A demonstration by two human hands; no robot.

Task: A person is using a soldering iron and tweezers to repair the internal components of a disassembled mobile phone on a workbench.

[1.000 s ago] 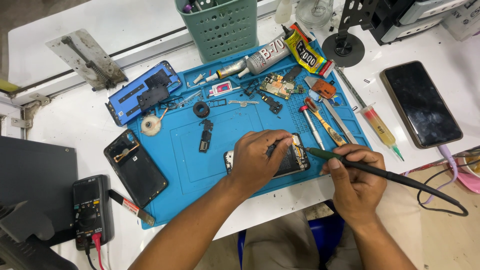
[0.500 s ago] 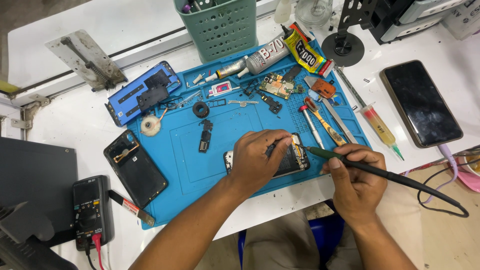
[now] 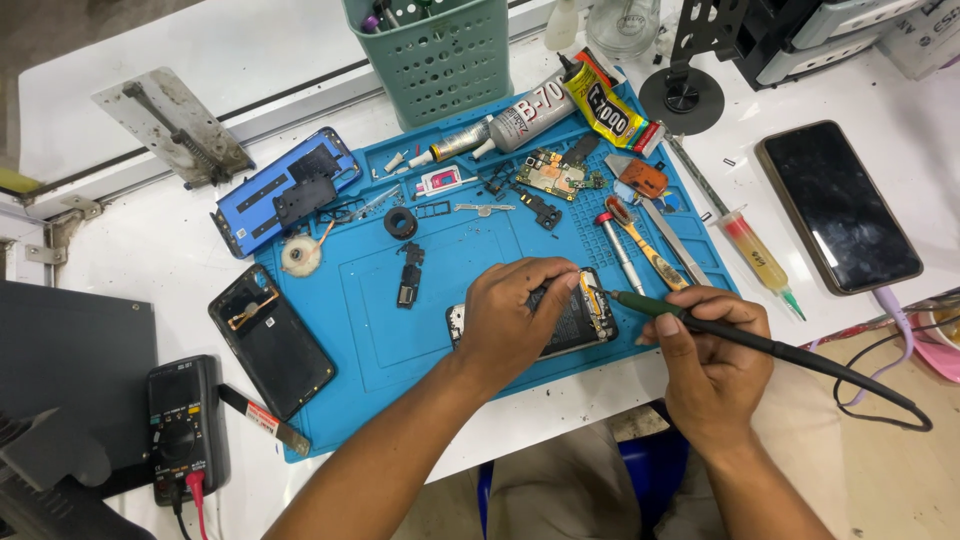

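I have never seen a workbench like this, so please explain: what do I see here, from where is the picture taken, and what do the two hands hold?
The picture comes from a camera on the person's head, looking down at their own two bare hands. There is no machine.

On the white table lies a blue mat. The left hand presses down on an opened phone on the mat. The right hand holds a soldering iron like a pen, its tip at the phone's edge.

Around them lie a circuit board, glue tubes, hand tools, a syringe, a blue phone cover, a black phone shell and a multimeter. A whole phone lies on the right, a green basket at the top.
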